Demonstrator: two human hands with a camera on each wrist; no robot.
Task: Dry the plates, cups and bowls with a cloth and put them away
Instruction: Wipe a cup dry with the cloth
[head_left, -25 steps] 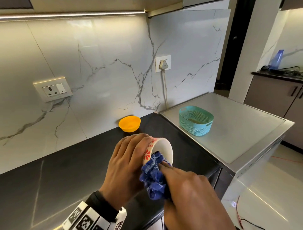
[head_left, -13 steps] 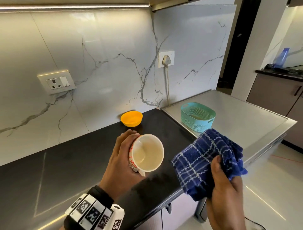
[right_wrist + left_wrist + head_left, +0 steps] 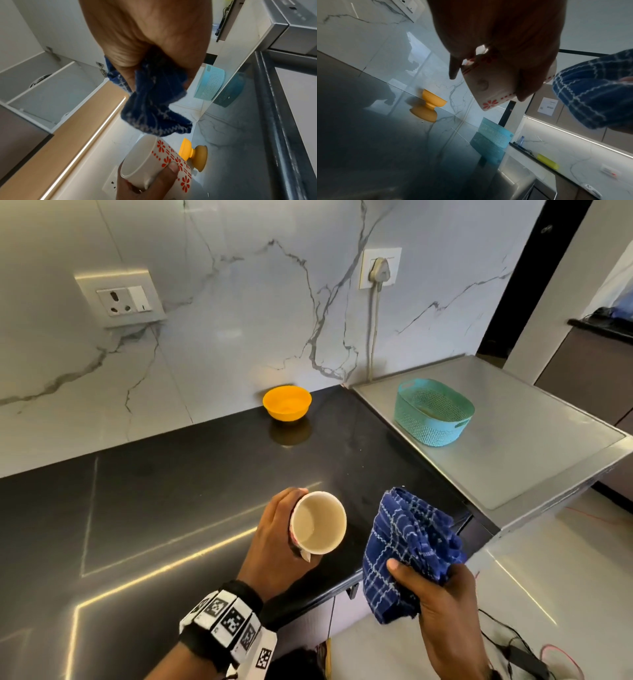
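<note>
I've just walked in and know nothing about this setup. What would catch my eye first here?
Probably the white cup with red flowers, tipped on its side in the left hand above the black counter, its mouth facing the camera. Beside it, the right hand grips a bunched blue checked cloth, apart from the cup. Further back, an orange bowl sits by the marble wall and a teal basket on the steel surface.

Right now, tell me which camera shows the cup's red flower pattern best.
The right wrist view: the cup turns its patterned side to that camera, flowers and dashes plain beside the left hand. The left wrist view shows the base and a few flowers under the fingers. The head view looks into the cup's mouth, so only a sliver of pattern shows.
</note>
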